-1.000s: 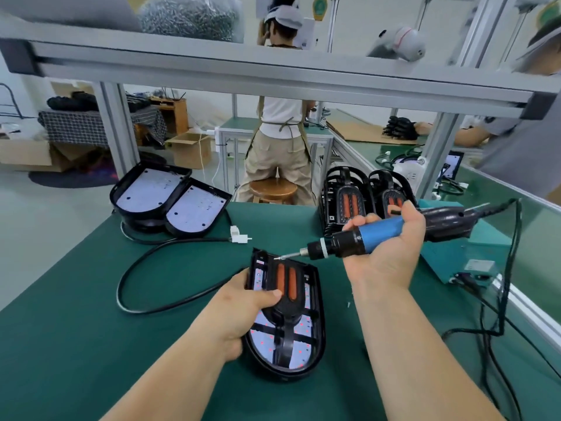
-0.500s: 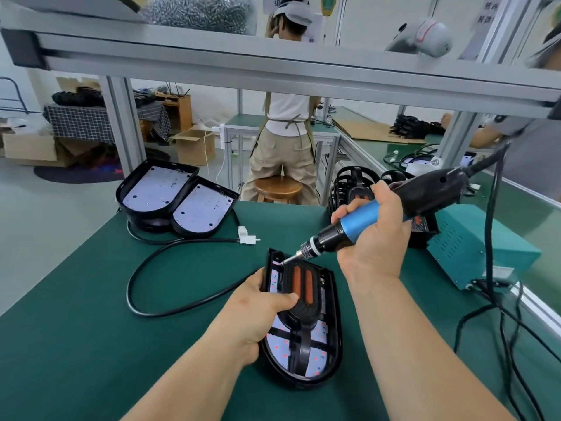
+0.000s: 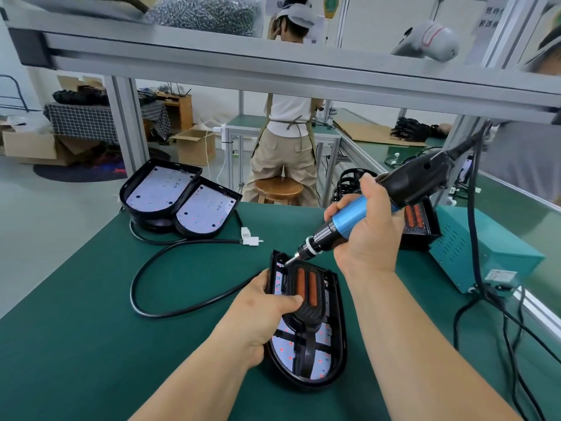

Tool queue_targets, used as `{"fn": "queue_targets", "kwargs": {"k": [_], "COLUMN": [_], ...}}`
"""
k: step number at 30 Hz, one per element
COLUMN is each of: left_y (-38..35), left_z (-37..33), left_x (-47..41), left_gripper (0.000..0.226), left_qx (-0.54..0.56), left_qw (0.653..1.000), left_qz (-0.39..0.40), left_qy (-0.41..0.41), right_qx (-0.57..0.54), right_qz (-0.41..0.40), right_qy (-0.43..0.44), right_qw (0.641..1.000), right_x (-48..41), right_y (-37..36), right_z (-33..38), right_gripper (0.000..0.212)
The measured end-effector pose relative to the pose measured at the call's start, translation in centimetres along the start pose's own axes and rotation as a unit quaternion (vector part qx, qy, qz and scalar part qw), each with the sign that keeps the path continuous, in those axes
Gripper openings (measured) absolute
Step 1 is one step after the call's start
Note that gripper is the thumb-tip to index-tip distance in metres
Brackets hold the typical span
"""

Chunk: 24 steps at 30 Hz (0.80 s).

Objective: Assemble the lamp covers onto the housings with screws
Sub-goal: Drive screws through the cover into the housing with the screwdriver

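A black lamp housing lies on the green table in front of me, its black cover with two orange strips laid over the LED board. My left hand grips the housing's left edge, thumb on the cover. My right hand holds a blue and black electric screwdriver. The tool slants down to the left, and its bit tip touches the housing's far left corner.
Two open housings with bare LED boards stand at the back left, a black cable looping from them. Finished lamps and a teal power box sit at the right, cords trailing. A person stands beyond the table.
The screwdriver swung from nearly level to a steep slant, and its tip came down onto the housing's far left corner. My left hand kept its grip.
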<state>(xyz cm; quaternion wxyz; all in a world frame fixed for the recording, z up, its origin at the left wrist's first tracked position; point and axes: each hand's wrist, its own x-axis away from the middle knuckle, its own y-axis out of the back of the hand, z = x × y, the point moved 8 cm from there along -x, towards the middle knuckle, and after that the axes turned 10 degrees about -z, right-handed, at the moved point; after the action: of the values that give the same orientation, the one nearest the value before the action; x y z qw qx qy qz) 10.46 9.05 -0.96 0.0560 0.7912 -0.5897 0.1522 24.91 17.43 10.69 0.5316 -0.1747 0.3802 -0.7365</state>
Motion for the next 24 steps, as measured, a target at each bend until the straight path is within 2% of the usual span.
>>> {"fn": "queue_targets", "kwargs": {"k": [10,14,15,17,18,19,20,22,23,24], "left_y": [0.0,0.3,0.4,0.8,1.3,1.9,2.5,3.2,3.1,2.8], "left_z": [0.2,0.3,0.3,-0.2,-1.0,-2.0,-3.1,-5.5,-6.5,-7.3], "left_x": [-0.1,-0.2,-0.2,0.2,0.4,0.5,0.7,1.3,1.5,1.6], "left_gripper": [0.027,0.031,0.044,0.089,0.101,0.101,0.093,0.069,0.058,0.051], "left_qx": [0.007,-0.033,-0.055,-0.115,-0.163,-0.218,-0.280,-0.398,-0.420,-0.424], "left_qw": [1.000,0.999,0.998,0.993,0.986,0.972,0.947,0.869,0.842,0.830], "left_qz": [-0.011,-0.011,-0.007,-0.005,-0.021,-0.047,-0.084,-0.159,-0.176,-0.173], "left_qy": [0.006,0.006,0.007,-0.010,-0.037,-0.078,-0.131,-0.249,-0.290,-0.320], "right_qx": [0.018,0.003,-0.009,-0.041,-0.055,-0.065,-0.073,-0.086,-0.093,-0.099], "right_qz": [0.017,-0.002,-0.009,-0.021,-0.029,-0.037,-0.045,-0.062,-0.072,-0.079], "right_qy": [0.019,0.002,-0.004,-0.026,-0.038,-0.050,-0.064,-0.095,-0.110,-0.122], "right_qw": [1.000,1.000,1.000,0.999,0.997,0.996,0.994,0.990,0.987,0.984], "right_x": [0.5,0.7,0.7,0.7,0.5,0.4,0.1,-0.4,-0.7,-0.9], "right_y": [-0.4,0.1,0.4,1.2,1.7,2.1,2.5,3.0,3.3,3.5], "right_z": [-0.2,0.3,0.6,0.9,1.0,1.1,1.1,1.1,1.0,0.9], "right_gripper": [0.012,0.021,0.021,0.025,0.027,0.029,0.029,0.026,0.026,0.027]}}
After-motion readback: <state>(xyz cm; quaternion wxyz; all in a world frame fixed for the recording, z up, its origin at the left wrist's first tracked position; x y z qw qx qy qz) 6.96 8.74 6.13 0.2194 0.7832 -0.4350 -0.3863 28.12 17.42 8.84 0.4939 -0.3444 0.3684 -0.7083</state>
